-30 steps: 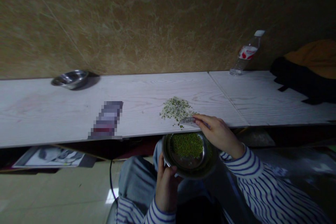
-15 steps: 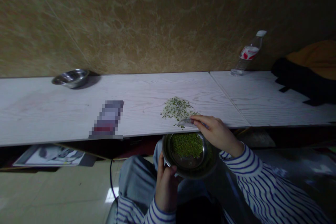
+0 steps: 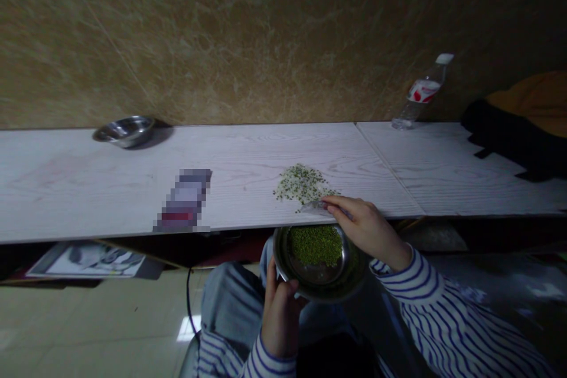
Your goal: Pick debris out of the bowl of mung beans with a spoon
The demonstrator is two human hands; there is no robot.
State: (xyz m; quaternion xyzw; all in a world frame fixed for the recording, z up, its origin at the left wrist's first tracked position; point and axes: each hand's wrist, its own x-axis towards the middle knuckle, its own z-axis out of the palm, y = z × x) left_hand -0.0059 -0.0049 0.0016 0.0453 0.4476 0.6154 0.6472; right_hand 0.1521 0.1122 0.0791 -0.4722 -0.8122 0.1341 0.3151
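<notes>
My left hand (image 3: 283,313) grips the rim of a metal bowl (image 3: 305,292), thumb over the edge. The bowl is tilted just below the table's front edge and holds many small green beans (image 3: 315,245). Above its far right side, my right hand (image 3: 370,227) pinches a thin, shiny greyish piece (image 3: 313,208), perhaps a spoon; its exact kind is unclear. The tip of this piece lies at the near edge of a spread pile of white grains mixed with green beans (image 3: 303,183) on the table. My right hand's lower fingers are partly hidden.
A second metal bowl (image 3: 126,133) stands at the table's back left. A blurred-out flat object (image 3: 186,198) lies left of the pile. A clear bottle (image 3: 420,91) and dark and orange cloth (image 3: 527,112) are at the right. The white table (image 3: 239,147) meets a marbled wall.
The view has shifted slightly, so things on the table appear a little further right. Both hands, the bowl and the greyish piece hold nearly the same positions.
</notes>
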